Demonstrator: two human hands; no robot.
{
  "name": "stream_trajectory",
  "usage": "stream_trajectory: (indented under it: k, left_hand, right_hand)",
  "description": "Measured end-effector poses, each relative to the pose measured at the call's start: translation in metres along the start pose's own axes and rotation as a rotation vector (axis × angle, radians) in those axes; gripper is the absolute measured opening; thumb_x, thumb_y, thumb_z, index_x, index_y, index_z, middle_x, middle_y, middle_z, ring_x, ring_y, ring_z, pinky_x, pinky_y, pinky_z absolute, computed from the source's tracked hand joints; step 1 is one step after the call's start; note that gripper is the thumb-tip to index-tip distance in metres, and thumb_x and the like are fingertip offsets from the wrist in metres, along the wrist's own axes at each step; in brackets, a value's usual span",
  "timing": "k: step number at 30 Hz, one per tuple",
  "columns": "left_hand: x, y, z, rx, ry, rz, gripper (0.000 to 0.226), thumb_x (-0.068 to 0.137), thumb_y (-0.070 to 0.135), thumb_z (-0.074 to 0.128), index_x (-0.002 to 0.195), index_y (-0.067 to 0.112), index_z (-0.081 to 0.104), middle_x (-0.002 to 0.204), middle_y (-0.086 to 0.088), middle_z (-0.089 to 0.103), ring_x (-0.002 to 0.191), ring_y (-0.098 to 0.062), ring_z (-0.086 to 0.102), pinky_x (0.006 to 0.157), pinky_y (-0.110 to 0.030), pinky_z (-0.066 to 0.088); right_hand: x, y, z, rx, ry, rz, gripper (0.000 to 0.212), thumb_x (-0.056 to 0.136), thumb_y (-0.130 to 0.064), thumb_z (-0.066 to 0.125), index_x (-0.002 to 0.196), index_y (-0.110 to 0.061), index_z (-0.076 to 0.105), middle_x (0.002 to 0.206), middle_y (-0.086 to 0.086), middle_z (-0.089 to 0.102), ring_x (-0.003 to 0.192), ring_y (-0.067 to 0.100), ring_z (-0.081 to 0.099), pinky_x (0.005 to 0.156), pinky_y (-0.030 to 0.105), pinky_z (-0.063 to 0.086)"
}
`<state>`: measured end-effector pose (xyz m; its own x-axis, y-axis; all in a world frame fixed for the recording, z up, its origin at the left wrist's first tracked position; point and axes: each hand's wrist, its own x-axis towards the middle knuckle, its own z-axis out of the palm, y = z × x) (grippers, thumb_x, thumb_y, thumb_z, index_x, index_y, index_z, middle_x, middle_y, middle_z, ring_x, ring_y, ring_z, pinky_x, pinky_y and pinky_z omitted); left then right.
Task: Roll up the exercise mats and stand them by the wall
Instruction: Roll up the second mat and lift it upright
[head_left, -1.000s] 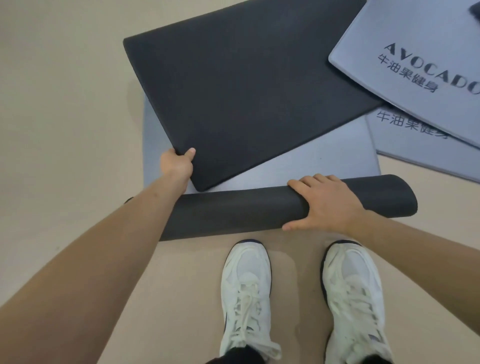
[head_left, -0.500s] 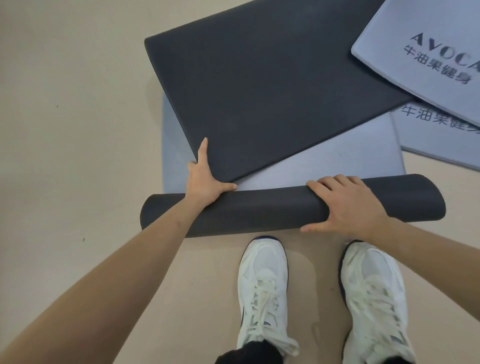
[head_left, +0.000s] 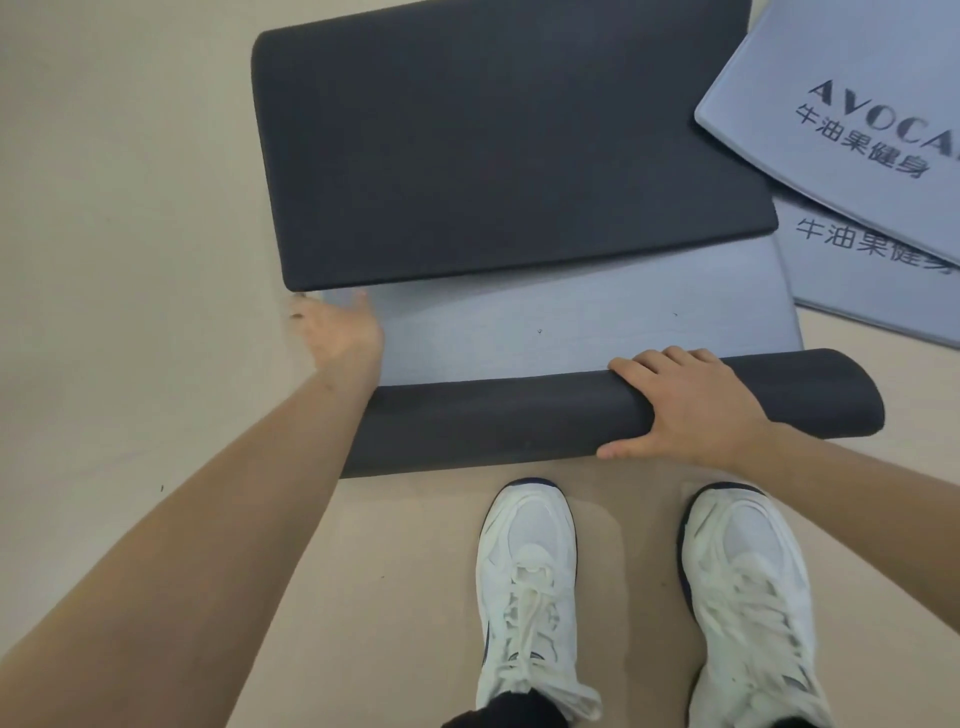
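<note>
- Head view: the roll (head_left: 519, 421) lies crosswise on the floor (head_left: 130, 260), axis left-right; my right hand (head_left: 691, 410) curves over its right part.
- My left hand (head_left: 337, 332), spread and empty, rests just past its left end.
</note>
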<state>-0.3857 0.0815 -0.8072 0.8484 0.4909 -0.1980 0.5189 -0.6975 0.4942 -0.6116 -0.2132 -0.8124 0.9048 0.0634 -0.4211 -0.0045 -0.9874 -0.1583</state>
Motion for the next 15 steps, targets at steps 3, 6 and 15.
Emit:
stream_trajectory:
  k: [3, 6, 15]
  left_hand:
    - [-0.031, 0.007, 0.029, -0.105, -0.185, -0.021, 0.084, 0.09, 0.035, 0.078, 0.152, 0.002, 0.031, 0.152, -0.015, 0.045, 0.14, -0.033, 0.046, 0.115, -0.04, 0.037]
    - [-0.056, 0.018, 0.045, -0.574, -0.354, -0.307, 0.061, 0.088, 0.029, 0.081, 0.134, 0.011, 0.045, 0.129, -0.004, 0.061, 0.116, -0.023, 0.062, 0.108, -0.038, 0.049]
    - [-0.044, 0.043, 0.033, -1.106, -0.539, -0.631, 0.033, 0.097, 0.021, 0.073, 0.125, 0.009, 0.063, 0.119, -0.006, 0.069, 0.091, -0.025, 0.073, 0.074, -0.037, 0.065]
  right_hand:
    - [0.0, -0.001, 0.0, -0.003, 0.004, -0.004, 0.112, 0.064, -0.104, 0.022, 0.149, -0.031, 0.039, 0.138, -0.007, 0.056, 0.121, 0.019, 0.053, 0.109, 0.04, 0.037]
    - [-0.001, -0.002, -0.001, 0.0, -0.008, -0.003, 0.11, 0.067, -0.103, 0.027, 0.151, -0.031, 0.036, 0.142, -0.007, 0.054, 0.125, 0.02, 0.053, 0.112, 0.041, 0.036]
    - [-0.001, -0.003, -0.007, 0.026, -0.035, -0.014, 0.111, 0.067, -0.102, 0.025, 0.151, -0.031, 0.034, 0.142, -0.007, 0.052, 0.126, 0.02, 0.05, 0.113, 0.041, 0.035]
